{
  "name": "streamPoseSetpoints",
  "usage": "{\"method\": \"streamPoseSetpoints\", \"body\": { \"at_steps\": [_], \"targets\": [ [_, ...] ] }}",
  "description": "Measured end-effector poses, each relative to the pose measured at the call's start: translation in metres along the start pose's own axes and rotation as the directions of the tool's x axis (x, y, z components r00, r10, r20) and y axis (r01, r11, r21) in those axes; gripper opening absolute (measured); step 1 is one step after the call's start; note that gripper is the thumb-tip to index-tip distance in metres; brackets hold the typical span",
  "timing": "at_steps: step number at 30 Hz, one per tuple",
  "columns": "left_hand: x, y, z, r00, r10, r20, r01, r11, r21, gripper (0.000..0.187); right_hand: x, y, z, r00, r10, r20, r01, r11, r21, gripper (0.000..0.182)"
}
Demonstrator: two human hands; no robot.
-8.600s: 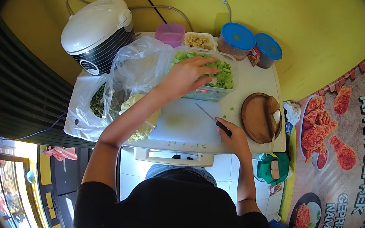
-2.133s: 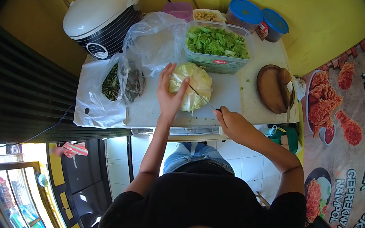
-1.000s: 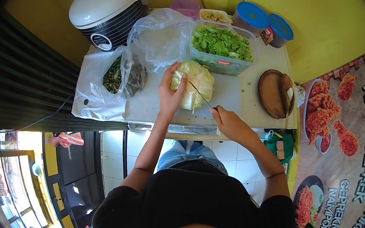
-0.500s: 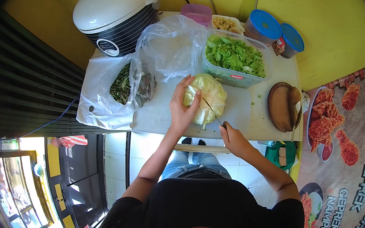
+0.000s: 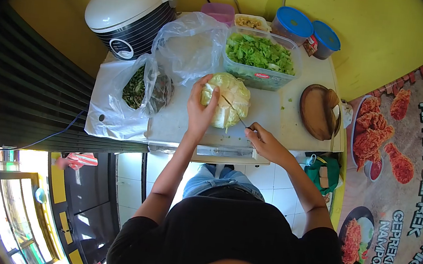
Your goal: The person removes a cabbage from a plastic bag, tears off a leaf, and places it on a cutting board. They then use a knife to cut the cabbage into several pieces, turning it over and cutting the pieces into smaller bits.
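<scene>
A pale green cabbage (image 5: 235, 95) rests on the white tabletop near its front edge. My left hand (image 5: 202, 105) is curved round its left side, thumb on top and fingers along the far edge. A knife (image 5: 242, 121) is held by the handle in my right hand (image 5: 266, 142), to the lower right of the cabbage. Its blade slants up and left across the cabbage's cut-looking face, the tip close to my left thumb.
Behind the cabbage stands a clear tub (image 5: 272, 81) of chopped green leaves. A plastic bag of dark leaves (image 5: 134, 88) and a rice cooker (image 5: 131, 13) are on the left. On the right lies a brown wooden mortar (image 5: 313, 112). Blue-lidded containers (image 5: 294, 21) stand at the back.
The whole view has shifted, so the table and things on it appear slightly further left and up. Both hands keep their grip on the cabbage and the knife.
</scene>
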State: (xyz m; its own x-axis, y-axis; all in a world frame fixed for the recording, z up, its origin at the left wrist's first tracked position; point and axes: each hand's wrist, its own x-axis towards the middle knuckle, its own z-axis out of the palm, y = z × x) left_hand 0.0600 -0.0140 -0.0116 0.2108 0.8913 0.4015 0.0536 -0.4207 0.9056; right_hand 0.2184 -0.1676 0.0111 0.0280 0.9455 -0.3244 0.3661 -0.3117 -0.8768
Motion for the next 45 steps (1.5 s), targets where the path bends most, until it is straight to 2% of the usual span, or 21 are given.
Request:
{"method": "streamPoseSetpoints", "body": {
  "at_steps": [4,6,7,8,10,12,13,14,15,16,18,19,21,22,24,29,35,37,40,43,45],
  "targets": [
    [-0.001,-0.002,0.002,0.998,-0.046,-0.041,0.045,0.999,-0.026,0.034,-0.007,-0.008,0.002,0.993,-0.075,-0.089,0.068,0.994,-0.081,0.035],
    [-0.001,0.005,0.001,0.995,-0.08,-0.056,0.078,0.996,-0.045,0.034,-0.009,-0.02,0.003,0.975,-0.113,-0.192,0.083,0.984,-0.158,0.036],
    [-0.001,0.01,-0.001,0.979,-0.205,-0.018,0.201,0.971,-0.127,0.035,-0.012,-0.026,-0.001,0.973,-0.118,-0.196,0.089,0.984,-0.155,0.036],
    [0.001,0.014,-0.003,0.947,-0.321,0.03,0.32,0.925,-0.203,0.036,-0.014,-0.035,-0.007,0.98,-0.102,-0.173,0.068,0.98,-0.188,0.038],
    [-0.005,0.016,-0.004,0.946,-0.318,0.068,0.325,0.928,-0.182,0.036,-0.023,-0.059,-0.019,0.985,-0.08,-0.156,0.045,0.976,-0.214,0.04],
    [-0.013,0.015,0.0,0.945,-0.309,0.109,0.324,0.932,-0.16,0.037,-0.03,-0.082,-0.033,0.993,0.079,-0.083,-0.101,0.942,-0.32,0.041],
    [-0.017,0.015,0.0,0.941,-0.316,0.119,0.332,0.93,-0.158,0.037,-0.028,-0.08,-0.035,0.992,0.089,-0.086,-0.111,0.943,-0.313,0.041],
    [-0.019,0.017,0.0,0.992,-0.122,0.016,0.122,0.991,-0.055,0.037,-0.025,-0.078,-0.036,0.996,0.042,-0.073,-0.066,0.931,-0.36,0.042],
    [-0.021,0.019,-0.001,0.993,0.094,-0.065,-0.089,0.994,0.067,0.037,-0.022,-0.077,-0.037,0.998,-0.007,-0.058,-0.018,0.913,-0.407,0.043],
    [-0.024,0.02,-0.004,0.994,0.091,-0.058,-0.087,0.994,0.066,0.037,-0.019,-0.077,-0.038,0.998,-0.001,-0.062,-0.024,0.915,-0.403,0.043],
    [-0.031,0.022,-0.013,0.893,0.442,0.088,-0.45,0.887,0.103,0.044,-0.013,-0.078,-0.04,1.0,-0.021,0.017,0.027,0.82,-0.572,0.044],
    [-0.035,0.019,-0.014,0.893,0.44,0.098,-0.448,0.888,0.098,0.044,-0.011,-0.083,-0.042,1.0,-0.016,0.011,0.019,0.825,-0.565,0.044],
    [-0.043,0.008,-0.012,0.784,0.575,0.234,-0.618,0.76,0.202,0.056,-0.008,-0.1,-0.048,0.986,0.134,0.095,-0.049,0.789,-0.612,0.043],
    [-0.047,0.003,-0.009,0.823,0.527,0.212,-0.568,0.777,0.272,0.057,-0.008,-0.101,-0.047,0.986,0.14,0.094,-0.054,0.789,-0.612,0.043],
    [-0.047,-0.006,-0.005,0.816,0.539,0.21,-0.578,0.754,0.311,0.056,-0.008,-0.104,-0.048,0.982,0.139,0.126,-0.035,0.796,-0.604,0.048],
    [-0.054,-0.013,-0.002,0.819,0.539,0.199,-0.569,0.717,0.403,0.05,-0.009,-0.1,-0.042,0.968,0.197,0.157,-0.079,0.828,-0.555,0.046],
    [-0.057,-0.016,0.0,0.821,0.536,0.198,-0.566,0.718,0.404,0.049,-0.015,-0.087,-0.032,0.981,0.157,0.115,-0.083,0.873,-0.48,0.045],
    [-0.057,-0.015,0.0,0.832,0.52,0.192,-0.552,0.743,0.378,0.044,-0.016,-0.086,-0.033,0.982,0.145,0.117,-0.075,0.883,-0.463,0.044],
    [-0.053,-0.009,0.001,0.861,0.489,0.138,-0.504,0.789,0.352,0.047,-0.01,-0.089,-0.04,0.991,0.088,0.097,-0.033,0.885,-0.464,0.043],
    [-0.049,0.011,-0.005,0.899,0.416,0.132,-0.437,0.854,0.283,0.05,0.0,-0.095,-0.048,0.99,0.09,0.112,-0.015,0.84,-0.542,0.045],
    [-0.047,0.007,-0.008,0.891,0.433,0.138,-0.454,0.836,0.307,0.052,0.008,-0.103,-0.054,0.989,0.082,0.126,0.004,0.822,-0.57,0.044]
  ]
}}
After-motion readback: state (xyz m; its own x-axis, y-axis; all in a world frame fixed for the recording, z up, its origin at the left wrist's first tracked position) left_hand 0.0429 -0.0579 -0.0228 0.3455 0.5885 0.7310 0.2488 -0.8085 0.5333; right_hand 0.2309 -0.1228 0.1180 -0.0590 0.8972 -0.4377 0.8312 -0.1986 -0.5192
